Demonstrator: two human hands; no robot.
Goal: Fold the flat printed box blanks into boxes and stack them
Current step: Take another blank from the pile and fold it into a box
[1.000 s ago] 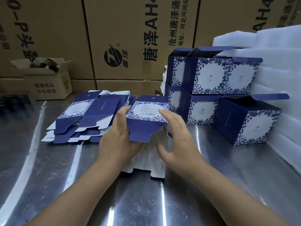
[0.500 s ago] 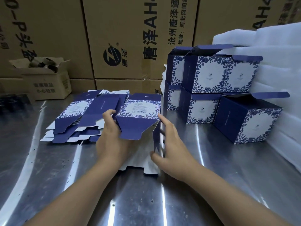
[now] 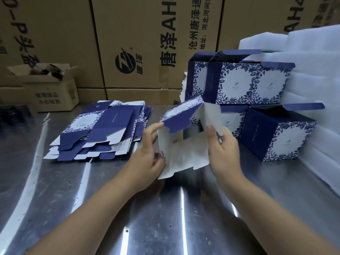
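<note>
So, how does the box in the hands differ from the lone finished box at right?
The held box is half open, tilted, white inside showing; the finished box stands square, print outward. Left hand and right hand grip the held box, not the finished box. Same leaf print.

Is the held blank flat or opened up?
Partly opened: left hand and right hand hold the blank, its white walls apart, printed flap raised.

a packing station in a warehouse or small factory: big brown shipping cartons (image 3: 147, 43) printed with a logo and chinese text stand stacked like a wall behind a scuffed steel table (image 3: 128, 208). white foam sheets (image 3: 312, 52) are piled at the right, and a heap of flat box blanks (image 3: 103, 131) lies near stacked folded boxes (image 3: 248, 83).
</note>
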